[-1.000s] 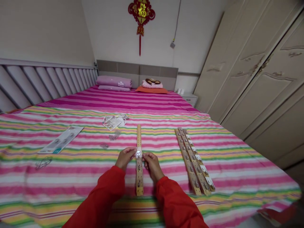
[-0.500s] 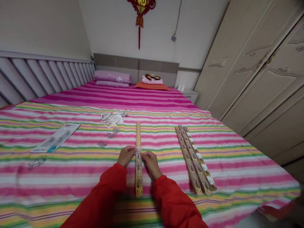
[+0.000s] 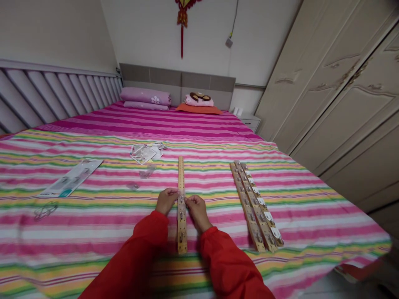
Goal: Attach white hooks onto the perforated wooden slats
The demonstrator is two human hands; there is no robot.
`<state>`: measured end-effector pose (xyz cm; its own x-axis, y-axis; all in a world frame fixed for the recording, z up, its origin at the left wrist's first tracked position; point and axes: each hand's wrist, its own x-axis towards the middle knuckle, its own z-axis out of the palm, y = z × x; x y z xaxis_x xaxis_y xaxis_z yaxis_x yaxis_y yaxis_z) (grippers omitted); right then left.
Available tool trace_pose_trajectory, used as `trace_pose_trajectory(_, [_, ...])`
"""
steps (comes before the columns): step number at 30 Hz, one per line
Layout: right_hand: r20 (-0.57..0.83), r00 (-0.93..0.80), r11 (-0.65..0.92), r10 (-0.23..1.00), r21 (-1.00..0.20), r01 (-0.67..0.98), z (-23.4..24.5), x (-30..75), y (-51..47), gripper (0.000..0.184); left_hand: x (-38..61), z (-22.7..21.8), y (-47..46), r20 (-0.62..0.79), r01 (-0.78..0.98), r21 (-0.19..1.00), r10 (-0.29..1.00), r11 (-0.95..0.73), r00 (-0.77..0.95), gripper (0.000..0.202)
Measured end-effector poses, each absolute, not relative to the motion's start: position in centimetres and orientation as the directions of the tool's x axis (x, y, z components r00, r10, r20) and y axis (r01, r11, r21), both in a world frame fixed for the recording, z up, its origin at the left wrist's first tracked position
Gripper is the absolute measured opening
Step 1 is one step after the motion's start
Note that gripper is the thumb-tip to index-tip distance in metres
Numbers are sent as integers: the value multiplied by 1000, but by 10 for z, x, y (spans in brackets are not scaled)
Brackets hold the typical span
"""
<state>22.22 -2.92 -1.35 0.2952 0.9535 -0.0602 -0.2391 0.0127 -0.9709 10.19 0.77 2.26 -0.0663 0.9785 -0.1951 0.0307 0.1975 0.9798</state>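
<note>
A narrow wooden strip (image 3: 181, 176) with rows of small holes lies lengthwise in front of me on the striped cloth. Clear patches with metal hooks sit along its near half. My left hand (image 3: 166, 201) has thumb and fingers pinched at the left edge of the uppermost clear hook patch (image 3: 181, 200). From the other side, my right hand (image 3: 198, 212) pinches the same patch at its right edge. The fingertips partly cover the patch, so its contact with the wood is hard to make out.
Several hook-covered strips (image 3: 249, 207) lie side by side on the right, one with white round pieces. To the left are a packaged hook card (image 3: 71, 179), a tangle of thin metal rings (image 3: 45, 210), loose clear hooks (image 3: 147, 171) and a pile of clear packets (image 3: 145, 153).
The view has tilted slightly down, so everything appears a little higher. Both hands stay pinched at the same patch, with very little movement.
</note>
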Motion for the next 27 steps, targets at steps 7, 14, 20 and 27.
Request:
trace_pose_trajectory(7, [-57,282,9,958,-974,-225,-13,224,-31,23,102,22,9,-172,35,984,982,175,-74,30])
trace_pose_trajectory(14, [-103,285,-39,953,-974,-224,-7,224,-30,20,102,16,12,-182,55,980,978,189,-105,31])
trace_pose_trajectory(20, [-328,157,-267,932,-911,-316,1,230,-25,19,100,18,25,-242,139,959,969,246,-43,24])
trace_pose_trajectory(27, [-376,95,-326,922,-884,-335,7,233,-25,16,97,21,39,-263,284,925,965,254,-6,36])
